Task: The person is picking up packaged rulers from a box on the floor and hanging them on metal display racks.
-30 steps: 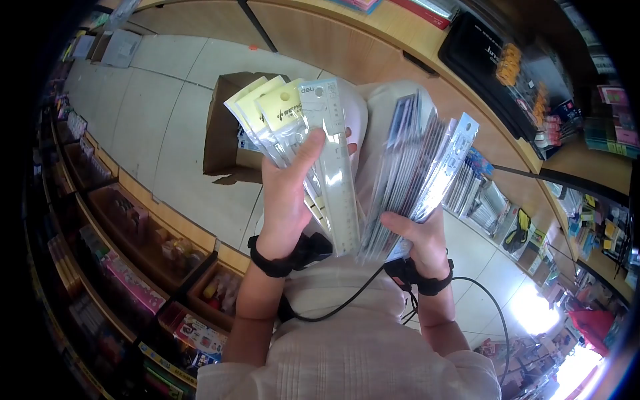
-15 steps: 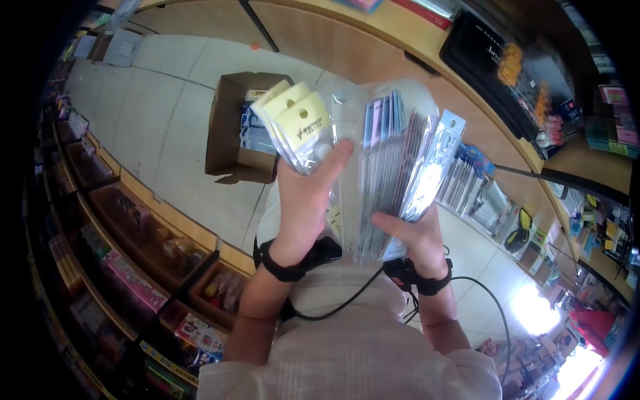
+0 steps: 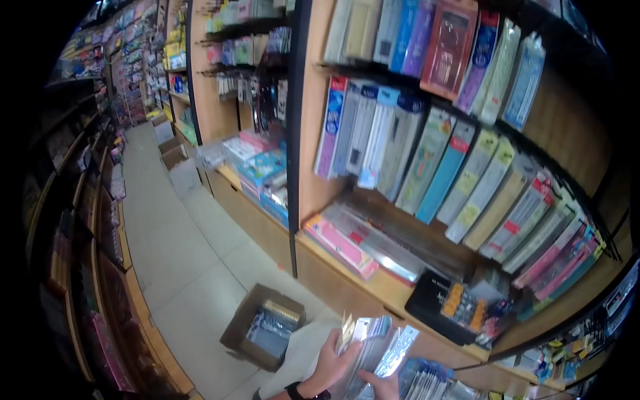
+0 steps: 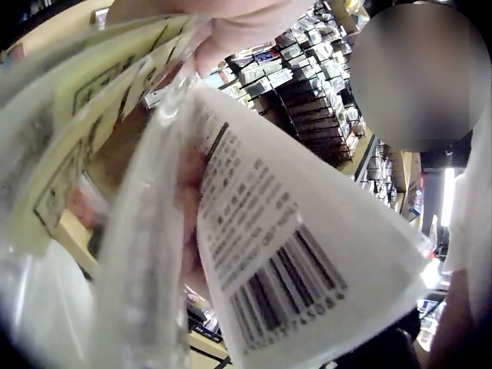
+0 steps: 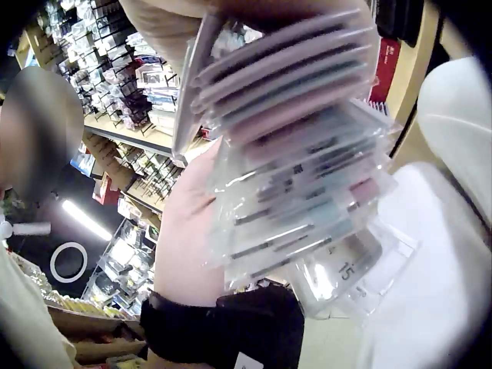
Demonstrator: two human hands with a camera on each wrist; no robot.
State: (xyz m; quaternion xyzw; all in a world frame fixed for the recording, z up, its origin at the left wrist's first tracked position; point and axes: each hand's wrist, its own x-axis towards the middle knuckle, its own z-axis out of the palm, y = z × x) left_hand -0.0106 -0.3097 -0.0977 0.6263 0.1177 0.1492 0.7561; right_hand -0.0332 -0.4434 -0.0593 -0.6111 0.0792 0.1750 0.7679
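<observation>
At the bottom of the head view, my left hand (image 3: 331,365) grips several yellow-topped clear packets (image 3: 347,332). To its right, my right hand (image 3: 381,385) holds a thick bunch of clear packets (image 3: 377,347), with a shiny blue-topped one (image 3: 399,350) on its outer side. The two bunches stand close together. In the left wrist view, yellow cards (image 4: 84,115) in clear film hang beside a white label with a barcode (image 4: 288,288). Fanned packets (image 5: 300,184) fill the right wrist view, in front of my right hand (image 5: 188,231).
An open cardboard box (image 3: 243,320) with packets inside stands on the tiled floor (image 3: 200,287). Ahead, a rack holds hanging packets (image 3: 373,133) above a wooden ledge. A black case (image 3: 430,300) lies on the ledge. Low shelves (image 3: 143,313) run along the left.
The head view has tilted up toward the rack, so the hands now appear at the bottom edge. Both hands still hold their bunches, which remain close together.
</observation>
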